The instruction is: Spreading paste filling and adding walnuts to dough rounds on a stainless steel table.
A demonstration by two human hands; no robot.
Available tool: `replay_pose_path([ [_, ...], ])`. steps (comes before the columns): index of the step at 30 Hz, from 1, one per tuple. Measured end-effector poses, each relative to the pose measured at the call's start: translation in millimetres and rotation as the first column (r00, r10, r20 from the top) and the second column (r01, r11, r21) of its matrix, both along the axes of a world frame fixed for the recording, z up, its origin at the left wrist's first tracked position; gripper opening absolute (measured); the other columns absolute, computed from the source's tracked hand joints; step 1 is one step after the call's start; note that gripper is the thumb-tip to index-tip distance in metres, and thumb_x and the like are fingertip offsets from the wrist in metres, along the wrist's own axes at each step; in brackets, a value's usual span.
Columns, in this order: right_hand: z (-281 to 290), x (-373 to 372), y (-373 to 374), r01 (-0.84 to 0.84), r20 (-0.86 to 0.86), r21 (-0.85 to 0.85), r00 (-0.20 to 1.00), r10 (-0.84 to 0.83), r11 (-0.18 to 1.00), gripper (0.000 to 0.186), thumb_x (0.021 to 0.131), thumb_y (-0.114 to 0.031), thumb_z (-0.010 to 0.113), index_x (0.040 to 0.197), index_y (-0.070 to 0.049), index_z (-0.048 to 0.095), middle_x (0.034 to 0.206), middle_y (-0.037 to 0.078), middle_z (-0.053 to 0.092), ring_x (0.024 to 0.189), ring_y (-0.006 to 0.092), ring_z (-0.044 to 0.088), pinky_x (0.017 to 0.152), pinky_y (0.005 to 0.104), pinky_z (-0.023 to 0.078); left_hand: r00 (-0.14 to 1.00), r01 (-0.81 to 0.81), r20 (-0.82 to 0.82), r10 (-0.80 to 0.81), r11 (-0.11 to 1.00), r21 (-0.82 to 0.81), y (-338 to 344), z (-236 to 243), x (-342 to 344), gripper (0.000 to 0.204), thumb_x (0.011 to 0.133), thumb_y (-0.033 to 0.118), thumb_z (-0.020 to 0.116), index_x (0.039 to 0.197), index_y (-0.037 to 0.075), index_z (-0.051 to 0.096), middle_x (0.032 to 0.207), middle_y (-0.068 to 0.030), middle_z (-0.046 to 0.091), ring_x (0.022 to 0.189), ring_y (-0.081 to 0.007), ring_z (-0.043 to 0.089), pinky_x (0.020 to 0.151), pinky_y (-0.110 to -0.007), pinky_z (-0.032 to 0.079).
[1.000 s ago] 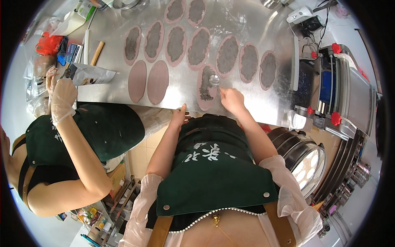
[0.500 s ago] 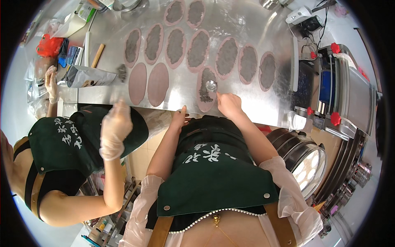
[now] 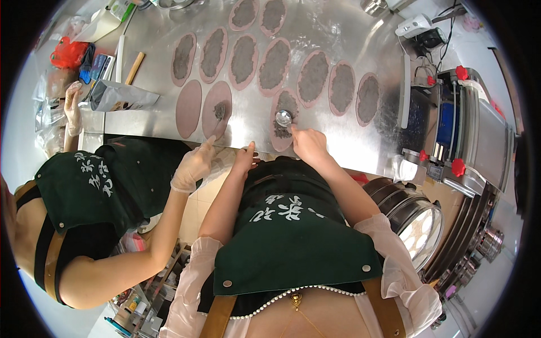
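My right hand [image 3: 310, 145] is closed on a metal spoon [image 3: 283, 118]. The spoon's shiny round bowl lies on a patch of dark grey crumbly filling [image 3: 281, 133], on a pink oval sheet [image 3: 278, 146] near the table's front edge. At that edge, left of the sheet, my left hand [image 3: 244, 160] rests with finger and thumb apart and nothing in it. Its lower fingers are partly hidden. A co-worker's gloved hand [image 3: 193, 164] is close by on the left, beside another pink oval [image 3: 210, 123] that bears a dark clump [image 3: 220, 111].
Several grey-covered ovals [image 3: 274, 66] lie across the metal table [image 3: 360, 34], with a plain pink oval [image 3: 188, 110] at left. Beyond it are a silver pouch [image 3: 121, 97] and a wooden stick [image 3: 134, 68]. A machine with red knobs [image 3: 473, 124] stands at right, above round steamers [image 3: 414, 219].
The spoon in my right hand has shifted slightly left over the filling. The co-worker's gloved hand has moved right to the table edge, and a dark clump now lies on the second plain oval.
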State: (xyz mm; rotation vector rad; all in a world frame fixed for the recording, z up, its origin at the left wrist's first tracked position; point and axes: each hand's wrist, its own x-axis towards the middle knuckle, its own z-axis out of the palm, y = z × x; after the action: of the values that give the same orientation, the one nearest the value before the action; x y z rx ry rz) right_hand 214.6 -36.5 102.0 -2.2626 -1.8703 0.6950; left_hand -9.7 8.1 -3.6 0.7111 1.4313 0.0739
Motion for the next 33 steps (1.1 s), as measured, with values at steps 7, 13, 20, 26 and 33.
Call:
replay_pose_path([
  [7, -4.0, 3.6, -15.6, -0.076, 0.032, 0.065, 0.997, 0.074, 0.995, 0.030, 0.076, -0.007, 0.053, 0.103, -0.004, 0.066, 0.061, 0.017, 0.062, 0.058, 0.0327, 0.063, 0.053, 0.0430, 0.048, 1.000, -0.007, -0.010, 0.007, 1.000, -0.006, -0.7, 1.6, 1.7, 0.060, 0.092, 0.051, 0.046, 0.123, 0.000, 0.046, 0.110, -0.0149, 0.057, 0.085, -0.0237, 0.061, 0.071, -0.037, 0.048],
  [13, 4.1, 10.6, -21.6, -0.037, 0.088, 0.009, 0.995, 0.036, 0.999, 0.035, 0.076, -0.008, 0.053, 0.108, -0.004, 0.065, 0.062, 0.017, 0.063, 0.057, 0.0321, 0.063, 0.052, 0.0422, 0.048, 1.000, -0.003, -0.006, 0.003, 1.000, -0.004, 0.3, 5.2, 0.8, 0.060, 0.092, 0.051, 0.046, 0.124, 0.000, 0.045, 0.109, -0.0151, 0.057, 0.084, -0.0237, 0.061, 0.070, -0.036, 0.048],
  [20, -9.9, 5.2, -17.9, -0.008, 0.074, 0.016, 0.997, 0.007, 1.000, 0.032, 0.076, -0.010, 0.054, 0.104, -0.006, 0.066, 0.062, 0.017, 0.063, 0.058, 0.0330, 0.064, 0.055, 0.0437, 0.050, 1.000, -0.001, 0.000, 0.001, 1.000, -0.002, 0.5, 6.3, 2.4, 0.060, 0.092, 0.051, 0.047, 0.122, 0.000, 0.047, 0.107, -0.0138, 0.058, 0.084, -0.0233, 0.061, 0.070, -0.036, 0.048],
  [26, -6.8, 24.2, -18.7, 0.033, 0.088, 0.065, 0.995, -0.039, 0.997, 0.030, 0.077, -0.012, 0.056, 0.104, -0.009, 0.067, 0.062, 0.016, 0.062, 0.056, 0.0333, 0.063, 0.053, 0.0445, 0.049, 1.000, -0.008, -0.007, 0.008, 1.000, -0.005, 0.8, 6.5, 3.2, 0.060, 0.091, 0.052, 0.047, 0.120, 0.000, 0.047, 0.107, -0.0130, 0.058, 0.084, -0.0226, 0.061, 0.069, -0.035, 0.048],
  [33, 7.4, 17.6, -44.1, -0.134, 0.037, 0.114, 0.991, 0.130, 0.984, 0.033, 0.076, -0.012, 0.055, 0.106, -0.008, 0.067, 0.058, 0.012, 0.061, 0.052, 0.0284, 0.061, 0.048, 0.0413, 0.046, 1.000, -0.005, -0.002, 0.005, 1.000, -0.001, 1.2, 7.9, 1.0, 0.059, 0.092, 0.051, 0.047, 0.120, -0.001, 0.047, 0.108, -0.0132, 0.058, 0.084, -0.0219, 0.061, 0.068, -0.033, 0.048],
])
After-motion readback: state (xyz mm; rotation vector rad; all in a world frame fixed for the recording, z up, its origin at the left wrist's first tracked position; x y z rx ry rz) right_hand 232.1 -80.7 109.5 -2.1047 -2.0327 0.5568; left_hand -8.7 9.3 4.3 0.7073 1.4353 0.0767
